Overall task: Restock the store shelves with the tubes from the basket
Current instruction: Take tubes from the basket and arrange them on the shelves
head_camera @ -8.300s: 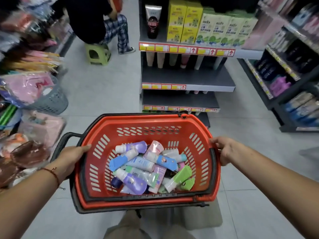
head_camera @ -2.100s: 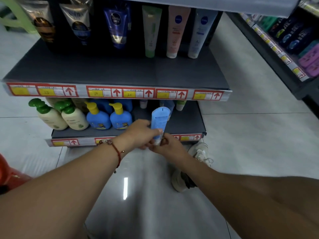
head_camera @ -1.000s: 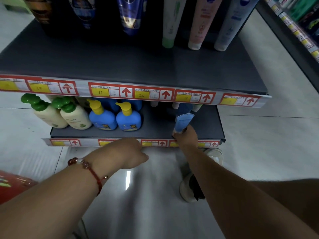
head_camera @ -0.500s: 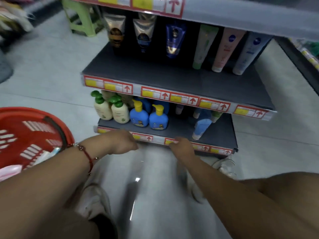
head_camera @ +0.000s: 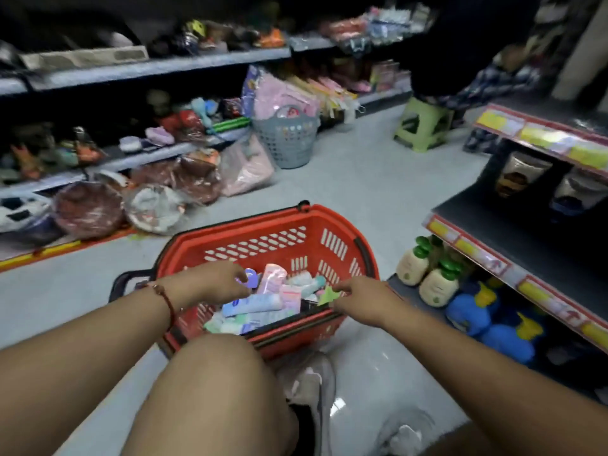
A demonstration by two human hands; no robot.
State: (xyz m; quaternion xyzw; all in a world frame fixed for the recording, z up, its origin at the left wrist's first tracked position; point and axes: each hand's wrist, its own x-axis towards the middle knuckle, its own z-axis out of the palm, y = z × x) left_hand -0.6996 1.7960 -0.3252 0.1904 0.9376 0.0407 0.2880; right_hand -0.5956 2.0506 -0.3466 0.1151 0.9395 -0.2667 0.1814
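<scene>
Both hands over the red basket (head_camera: 263, 240), which sits on the floor just ahead of the person's knee. Left hand (head_camera: 218, 281) reaches in from the left side, fingers curled down over the pile, fingertips next to a purple tube (head_camera: 250, 278); blurred, so cannot tell whether it is gripped or only touched. Right hand (head_camera: 360, 299) sits at the basket's right near rim, fingers bent, fingertips at a green tube (head_camera: 327, 295) lying against the inside wall; contact looks like a pinch but the blur leaves it unclear. Between the two sets of fingers lies the heap of tubes (head_camera: 260, 307): a pink one upright-ish just beyond the left fingertips, a blue-and-white one flat below them, more pale ones under that. Red string bracelet (head_camera: 166, 296) on the left wrist. Beyond the right fingers, to their right, the low shelf (head_camera: 513, 222) with cream pump bottles (head_camera: 424, 274) with green tops and blue bottles (head_camera: 483, 315) with yellow tops beside them. Far past the fingertips, a grey laundry basket (head_camera: 288, 139) and a green stool (head_camera: 422, 125) on the floor.
</scene>
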